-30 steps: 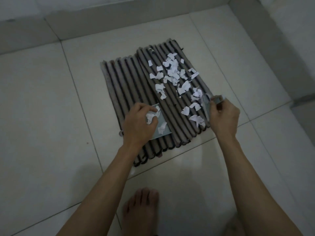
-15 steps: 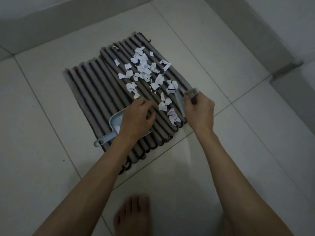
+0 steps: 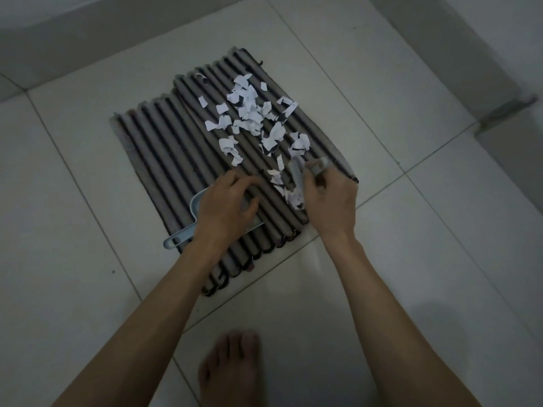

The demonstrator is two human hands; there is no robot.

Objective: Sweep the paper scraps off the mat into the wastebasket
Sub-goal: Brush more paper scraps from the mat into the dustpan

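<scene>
A grey ribbed rectangular mat (image 3: 176, 148), laid askew on the pale tiled floor (image 3: 382, 83), is seen from above in dim light. White torn paper scraps (image 3: 252, 113) are scattered over the mat's half toward one o'clock, with the densest cluster near the mat's far corner and a thinner trail running down toward the right hand. A small pale blue plastic dustpan (image 3: 194, 207) is lain flat on the mat's near part toward seven o'clock, its handle pointing out past the mat's edge at eight o'clock. The dustpan is covered and pressed down by the left hand (image 3: 226, 210), whose fingers are curled over the pan's body; the grip is thus closed on the dustpan. A small pale grey hand brush (image 3: 296, 171) is grasped by the right hand (image 3: 332, 201), the fingers being wrapped round its handle, and its head is set among the nearest scraps at the mat's edge toward three o'clock. The two hands are kept near each other, with a few bare ribs of mat between them. A bare foot (image 3: 229, 368) is seen on the floor at six o'clock, well apart from the mat. The wastebasket is not in view.
</scene>
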